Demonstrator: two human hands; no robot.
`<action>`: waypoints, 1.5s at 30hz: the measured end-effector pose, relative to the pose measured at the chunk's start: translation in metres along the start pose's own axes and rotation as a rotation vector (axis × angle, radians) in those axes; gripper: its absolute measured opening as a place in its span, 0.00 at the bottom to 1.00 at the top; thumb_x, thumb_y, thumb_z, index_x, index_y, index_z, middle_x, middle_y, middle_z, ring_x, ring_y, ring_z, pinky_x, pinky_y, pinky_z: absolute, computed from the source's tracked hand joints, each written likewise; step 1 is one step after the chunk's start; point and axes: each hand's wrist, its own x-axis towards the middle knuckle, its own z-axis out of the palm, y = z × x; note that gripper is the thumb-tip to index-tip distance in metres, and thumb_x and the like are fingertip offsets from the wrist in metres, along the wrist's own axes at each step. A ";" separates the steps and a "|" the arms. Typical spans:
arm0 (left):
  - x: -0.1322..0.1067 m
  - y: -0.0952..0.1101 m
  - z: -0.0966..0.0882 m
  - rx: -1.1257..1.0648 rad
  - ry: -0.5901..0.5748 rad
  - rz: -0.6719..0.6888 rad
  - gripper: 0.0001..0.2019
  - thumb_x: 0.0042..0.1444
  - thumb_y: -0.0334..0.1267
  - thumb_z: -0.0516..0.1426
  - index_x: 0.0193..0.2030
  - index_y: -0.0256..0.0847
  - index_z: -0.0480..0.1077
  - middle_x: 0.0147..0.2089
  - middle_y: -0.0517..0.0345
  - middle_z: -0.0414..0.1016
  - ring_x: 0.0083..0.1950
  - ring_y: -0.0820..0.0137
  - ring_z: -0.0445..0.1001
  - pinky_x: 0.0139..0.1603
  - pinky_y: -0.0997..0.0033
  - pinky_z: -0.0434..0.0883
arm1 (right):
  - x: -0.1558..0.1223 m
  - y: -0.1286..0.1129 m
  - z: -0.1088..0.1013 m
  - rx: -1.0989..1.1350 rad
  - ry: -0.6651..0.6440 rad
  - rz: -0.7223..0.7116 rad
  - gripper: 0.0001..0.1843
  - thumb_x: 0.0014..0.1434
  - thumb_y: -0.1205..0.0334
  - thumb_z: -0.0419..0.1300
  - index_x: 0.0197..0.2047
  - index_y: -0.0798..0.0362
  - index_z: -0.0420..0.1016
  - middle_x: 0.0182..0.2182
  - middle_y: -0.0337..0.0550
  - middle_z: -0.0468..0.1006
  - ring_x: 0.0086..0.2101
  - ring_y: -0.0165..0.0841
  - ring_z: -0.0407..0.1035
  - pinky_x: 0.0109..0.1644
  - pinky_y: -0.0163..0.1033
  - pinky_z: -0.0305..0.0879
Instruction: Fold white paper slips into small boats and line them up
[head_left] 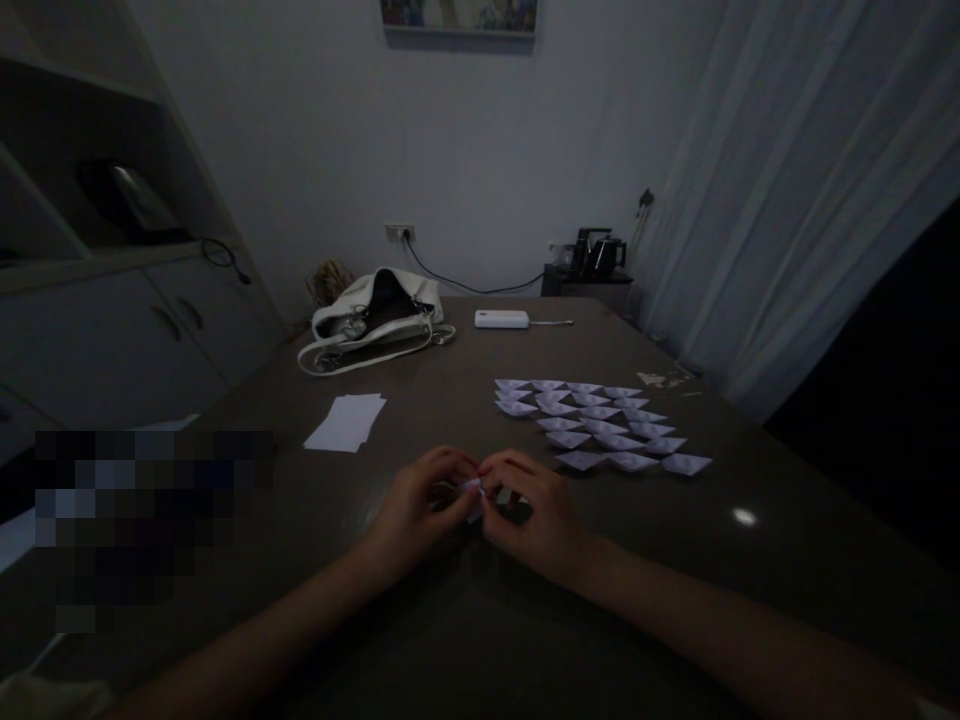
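Between my two hands is a small folded piece of white paper (472,487), mostly hidden by the fingers. My left hand (424,500) pinches it from the left with thumb and fingers. From the other side, my right hand (536,515) grips the same paper, its fingertips meeting those of the left. Several folded paper boats (598,427) stand in rows on the table, beyond and to the right of my right hand. A small stack of white paper sheets (345,422) lies flat beyond my left hand.
The dark table (637,560) reaches toward the wall. A white handbag (382,315) lies at its far left, a white power bank (502,319) with a short cable at the far middle. Paper scraps (664,379) lie near the right edge. Pixelated blocks cover the left side.
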 end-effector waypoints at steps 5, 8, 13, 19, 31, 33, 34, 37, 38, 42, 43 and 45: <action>0.001 -0.002 0.000 -0.096 -0.011 -0.029 0.05 0.56 0.36 0.56 0.32 0.37 0.71 0.44 0.51 0.69 0.43 0.66 0.73 0.40 0.69 0.74 | -0.001 0.000 -0.001 -0.033 0.008 0.003 0.04 0.55 0.69 0.56 0.34 0.51 0.69 0.41 0.43 0.72 0.36 0.31 0.69 0.35 0.35 0.66; 0.000 -0.001 0.001 0.001 0.003 -0.011 0.05 0.55 0.35 0.56 0.31 0.38 0.70 0.41 0.52 0.69 0.40 0.67 0.72 0.37 0.71 0.73 | -0.001 -0.001 -0.001 -0.066 -0.001 -0.033 0.05 0.54 0.69 0.56 0.34 0.51 0.69 0.41 0.44 0.72 0.37 0.32 0.69 0.37 0.36 0.66; -0.001 0.003 0.001 0.136 0.026 0.050 0.02 0.54 0.31 0.55 0.32 0.38 0.69 0.38 0.54 0.69 0.38 0.69 0.70 0.33 0.74 0.70 | -0.001 -0.003 -0.002 -0.063 -0.025 -0.078 0.05 0.55 0.69 0.56 0.34 0.50 0.68 0.40 0.44 0.73 0.38 0.34 0.69 0.41 0.38 0.66; -0.002 0.001 -0.003 -0.088 0.042 0.017 0.05 0.57 0.35 0.55 0.34 0.38 0.71 0.43 0.53 0.66 0.44 0.67 0.71 0.40 0.70 0.73 | 0.003 0.002 -0.002 0.123 0.053 0.081 0.06 0.60 0.62 0.56 0.41 0.51 0.68 0.35 0.41 0.73 0.33 0.30 0.70 0.34 0.35 0.67; 0.001 -0.002 -0.004 -0.245 0.058 -0.117 0.09 0.52 0.39 0.60 0.37 0.36 0.70 0.41 0.53 0.70 0.41 0.67 0.72 0.40 0.70 0.71 | 0.004 0.012 0.001 0.432 -0.019 0.288 0.12 0.57 0.58 0.62 0.43 0.52 0.70 0.36 0.43 0.79 0.36 0.33 0.74 0.39 0.37 0.69; 0.001 0.000 -0.004 -0.266 0.036 -0.163 0.11 0.53 0.41 0.59 0.40 0.36 0.69 0.38 0.54 0.72 0.39 0.67 0.73 0.39 0.70 0.71 | 0.004 0.012 0.001 0.429 -0.017 0.291 0.11 0.57 0.58 0.61 0.43 0.52 0.70 0.36 0.43 0.79 0.36 0.33 0.74 0.39 0.38 0.69; 0.001 0.000 -0.004 -0.274 0.025 -0.181 0.12 0.55 0.42 0.58 0.42 0.36 0.69 0.37 0.54 0.73 0.39 0.67 0.73 0.38 0.70 0.71 | 0.004 0.013 0.001 0.425 -0.016 0.291 0.10 0.58 0.59 0.61 0.43 0.52 0.70 0.36 0.43 0.78 0.36 0.33 0.74 0.39 0.38 0.69; 0.000 0.001 -0.004 -0.283 0.000 -0.213 0.16 0.56 0.44 0.57 0.46 0.36 0.69 0.39 0.52 0.75 0.39 0.67 0.73 0.39 0.69 0.70 | 0.004 0.013 0.001 0.408 -0.005 0.273 0.10 0.58 0.60 0.60 0.43 0.52 0.69 0.37 0.43 0.78 0.37 0.32 0.74 0.40 0.37 0.69; 0.000 0.001 -0.004 -0.277 -0.011 -0.218 0.16 0.55 0.44 0.57 0.46 0.36 0.69 0.40 0.52 0.75 0.40 0.66 0.74 0.40 0.69 0.70 | 0.004 0.013 0.001 0.403 -0.003 0.264 0.10 0.58 0.60 0.60 0.43 0.52 0.69 0.37 0.43 0.78 0.37 0.32 0.74 0.39 0.37 0.69; 0.002 0.000 -0.004 -0.203 -0.029 -0.230 0.13 0.54 0.43 0.58 0.40 0.35 0.72 0.38 0.51 0.76 0.41 0.65 0.74 0.41 0.69 0.70 | 0.004 0.011 0.001 0.364 -0.013 0.235 0.09 0.59 0.60 0.60 0.42 0.51 0.69 0.34 0.41 0.79 0.35 0.31 0.74 0.36 0.35 0.68; 0.003 -0.001 -0.004 -0.189 -0.024 -0.229 0.13 0.54 0.43 0.59 0.39 0.34 0.72 0.37 0.52 0.76 0.40 0.65 0.74 0.40 0.69 0.70 | 0.004 0.010 0.001 0.358 -0.014 0.228 0.08 0.59 0.61 0.60 0.42 0.51 0.69 0.34 0.41 0.79 0.34 0.31 0.74 0.36 0.35 0.68; 0.004 -0.001 -0.004 -0.175 -0.013 -0.220 0.12 0.53 0.42 0.59 0.37 0.34 0.73 0.35 0.53 0.76 0.38 0.66 0.74 0.39 0.70 0.70 | 0.004 0.010 0.000 0.357 -0.014 0.214 0.08 0.59 0.61 0.60 0.42 0.52 0.69 0.33 0.41 0.79 0.34 0.31 0.74 0.36 0.34 0.68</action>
